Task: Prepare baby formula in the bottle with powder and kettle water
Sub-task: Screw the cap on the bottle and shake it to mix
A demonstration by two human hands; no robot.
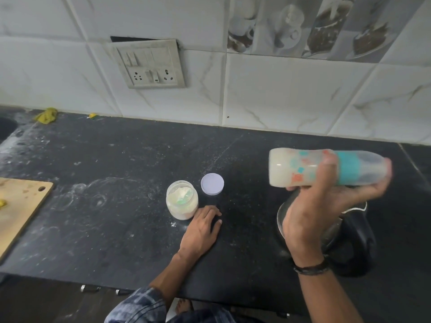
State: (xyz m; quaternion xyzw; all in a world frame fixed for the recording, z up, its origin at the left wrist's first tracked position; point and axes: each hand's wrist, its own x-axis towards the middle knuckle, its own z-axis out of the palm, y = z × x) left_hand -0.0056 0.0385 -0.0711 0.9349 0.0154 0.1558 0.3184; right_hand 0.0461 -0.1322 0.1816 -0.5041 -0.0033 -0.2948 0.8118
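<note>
Done: we judge powder and water are in; the bottle (303, 167) is capped and holds milky liquid.
Left: we reckon mixing remains, and closing the jar (182, 199), whose lid (212, 184) lies just beside it.
Bottle: on its side in the air, above the kettle (349, 241).
Right hand (310, 213): we see the fingers wrapped round the bottle's middle.
Left hand (201, 229): fingers loose on the counter (116, 159), just beside the jar, holding nothing.
</note>
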